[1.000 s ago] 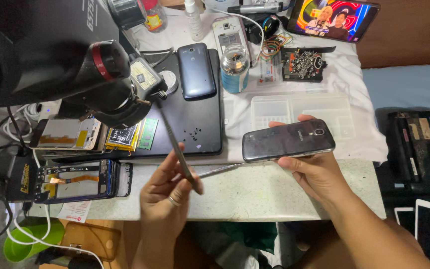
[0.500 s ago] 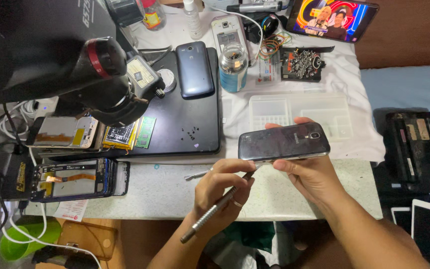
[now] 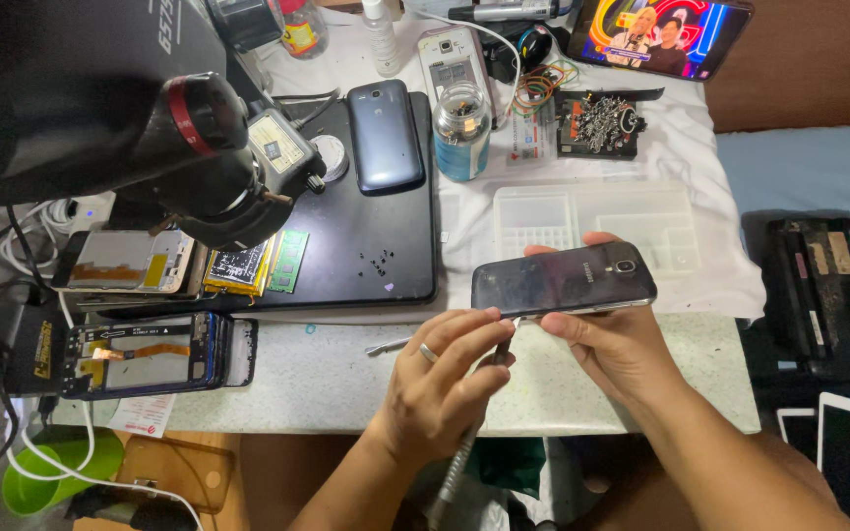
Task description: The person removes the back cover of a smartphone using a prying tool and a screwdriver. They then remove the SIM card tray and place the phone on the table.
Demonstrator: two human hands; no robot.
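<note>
Head view: a dark phone (image 3: pixel 563 279) is gripped back-up by the right hand (image 3: pixel 614 339), fingers wrapped around it. A thin metal tool (image 3: pixel 479 413) is pinched in the closed left hand (image 3: pixel 445 388), tip right at the phone's lower edge, over the desk (image 3: pixel 336 374).

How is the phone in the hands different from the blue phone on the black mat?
The dark grey phone is held up off the table by the right hand, lying sideways; the blue phone rests on the black mat, pointing lengthwise away. The left hand puts a thin tool to the grey one; nothing touches the blue one. Both show their backs.
</note>
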